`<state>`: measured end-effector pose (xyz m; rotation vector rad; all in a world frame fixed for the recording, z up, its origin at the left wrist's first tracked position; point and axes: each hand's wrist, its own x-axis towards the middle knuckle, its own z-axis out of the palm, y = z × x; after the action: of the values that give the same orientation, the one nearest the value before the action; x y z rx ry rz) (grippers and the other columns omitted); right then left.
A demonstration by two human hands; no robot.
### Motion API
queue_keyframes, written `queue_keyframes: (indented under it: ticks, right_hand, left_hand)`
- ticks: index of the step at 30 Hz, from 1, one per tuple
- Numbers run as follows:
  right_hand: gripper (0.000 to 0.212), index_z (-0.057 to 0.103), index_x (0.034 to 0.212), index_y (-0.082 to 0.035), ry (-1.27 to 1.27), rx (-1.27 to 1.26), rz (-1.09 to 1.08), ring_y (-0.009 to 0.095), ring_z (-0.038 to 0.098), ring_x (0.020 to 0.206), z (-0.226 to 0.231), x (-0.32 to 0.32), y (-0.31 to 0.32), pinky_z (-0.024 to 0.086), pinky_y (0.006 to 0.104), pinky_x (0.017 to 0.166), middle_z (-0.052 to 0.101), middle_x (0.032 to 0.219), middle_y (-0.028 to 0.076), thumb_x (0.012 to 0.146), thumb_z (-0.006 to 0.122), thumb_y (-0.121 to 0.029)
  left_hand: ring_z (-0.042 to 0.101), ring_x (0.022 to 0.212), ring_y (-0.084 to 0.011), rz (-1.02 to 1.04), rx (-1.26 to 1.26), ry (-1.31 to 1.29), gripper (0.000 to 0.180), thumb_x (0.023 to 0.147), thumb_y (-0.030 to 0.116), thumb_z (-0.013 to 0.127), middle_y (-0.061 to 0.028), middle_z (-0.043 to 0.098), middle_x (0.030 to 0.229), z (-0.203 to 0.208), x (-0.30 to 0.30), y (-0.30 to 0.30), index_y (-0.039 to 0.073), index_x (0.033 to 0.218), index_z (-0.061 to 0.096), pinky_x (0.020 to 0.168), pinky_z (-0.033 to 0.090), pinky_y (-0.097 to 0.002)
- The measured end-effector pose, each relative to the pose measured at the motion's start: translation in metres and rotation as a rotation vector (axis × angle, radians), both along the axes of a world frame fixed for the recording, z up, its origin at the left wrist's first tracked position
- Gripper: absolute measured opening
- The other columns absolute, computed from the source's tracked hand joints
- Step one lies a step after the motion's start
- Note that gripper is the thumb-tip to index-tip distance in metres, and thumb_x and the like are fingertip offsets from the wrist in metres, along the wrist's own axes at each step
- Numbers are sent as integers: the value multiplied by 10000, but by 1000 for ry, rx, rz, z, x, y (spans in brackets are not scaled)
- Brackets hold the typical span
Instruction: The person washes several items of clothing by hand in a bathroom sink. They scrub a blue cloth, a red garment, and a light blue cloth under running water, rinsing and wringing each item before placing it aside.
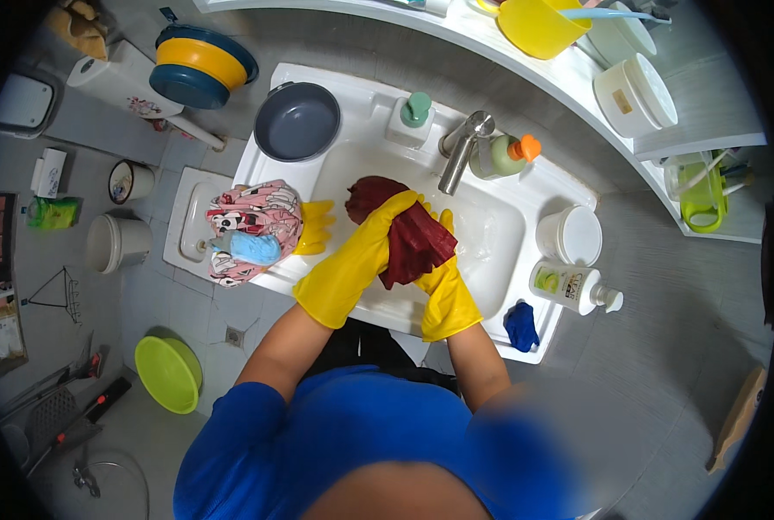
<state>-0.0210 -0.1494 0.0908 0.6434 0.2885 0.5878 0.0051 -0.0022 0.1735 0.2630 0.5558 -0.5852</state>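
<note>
Both hands wear yellow rubber gloves and hold a dark red cloth (420,246) over the white sink (352,299). My left hand (388,220) grips it from above, fingers closed across its upper part; one end sticks out to the left past the fingers. My right hand (441,276) is at the cloth's right and underside, partly hidden by it, with fingertips showing along its upper right edge. The metal faucet (465,154) stands just beyond the hands. Some clear water or wet shine shows in the basin to the right of the cloth.
On the sink's rim stand a grey basin (297,121), a green-topped dispenser (413,120), an orange-topped bottle (497,157), a white tub (569,236), a pump bottle (569,287) and a blue cloth (521,327). Patterned fabric (261,217) and another yellow glove (316,227) lie at left.
</note>
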Motion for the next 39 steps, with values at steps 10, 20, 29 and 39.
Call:
queue_keyframes:
  ticks: [10,20,29,39]
  right_hand:
    - [461,569,1255,-93,-88,-849,492,254,647,1030,81,2,31,556,401,887,649,1174,84,894,701,-348]
    - [373,500,1169,39,-9,-325,691,89,500,587,82,30,38,448,201,525,539,783,24,902,651,-173]
    - [527,441,1344,-17,165,212,314,94,542,716,149,-1,53,477,208,643,540,918,0,891,644,-194]
    - [219,540,1091,-22,-103,-117,566,86,489,585,169,16,25,392,198,493,551,812,29,945,592,-177]
  left_hand:
    - [684,849,-319,-550,1370,-78,758,676,212,686,-232,675,964,-54,53,-3,-152,1274,394,736,547,-394]
    - [635,1050,-307,-368,514,-379,621,847,424,657,-195,632,1195,-51,33,58,7,1293,546,894,508,-362]
    - [525,1213,-241,172,-550,-609,691,940,487,555,-103,534,1311,-33,-43,-4,57,1447,364,1143,316,-382]
    - [605,1089,-239,-255,-358,-205,463,927,312,632,-89,664,1018,60,26,35,17,1266,521,947,511,-380]
